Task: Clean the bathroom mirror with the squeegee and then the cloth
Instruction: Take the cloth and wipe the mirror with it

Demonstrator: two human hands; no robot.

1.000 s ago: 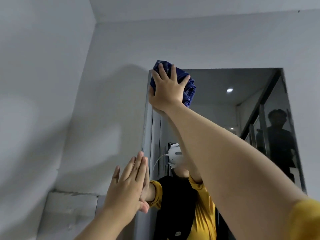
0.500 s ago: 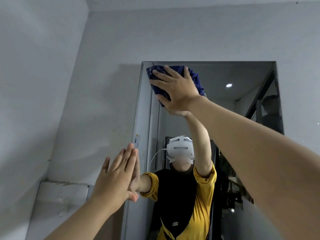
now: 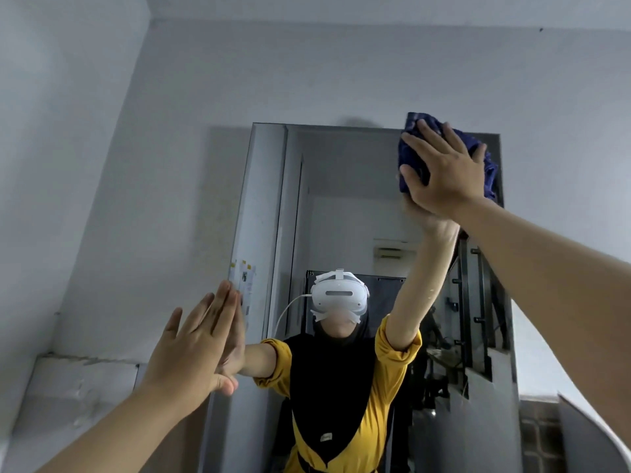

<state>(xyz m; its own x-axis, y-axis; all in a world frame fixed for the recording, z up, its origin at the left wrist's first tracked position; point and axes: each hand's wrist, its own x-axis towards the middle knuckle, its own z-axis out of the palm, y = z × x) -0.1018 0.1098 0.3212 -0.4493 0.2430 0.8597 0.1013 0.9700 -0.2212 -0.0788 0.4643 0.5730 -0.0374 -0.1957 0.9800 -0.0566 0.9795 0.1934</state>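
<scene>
A tall frameless mirror [image 3: 345, 206] hangs on the grey wall ahead. My right hand [image 3: 444, 169] presses a bunched dark blue cloth [image 3: 411, 155] flat against the mirror's top right corner, fingers spread over it. My left hand [image 3: 201, 339] rests flat against the mirror's left edge at mid height, fingers together, holding nothing. The mirror reflects a person in a yellow top with a white headset, and both raised arms. No squeegee is in view.
Small stickers [image 3: 244, 278] sit on the mirror's left edge just above my left hand. A grey wall [image 3: 341, 70] surrounds the mirror, meeting a side wall at the left. A ledge [image 3: 82, 370] juts out at lower left. A curved white edge [image 3: 601, 435] shows at lower right.
My right hand has swept the cloth from the mirror's top left corner across to its top right corner. My left hand has stayed flat on the left edge.
</scene>
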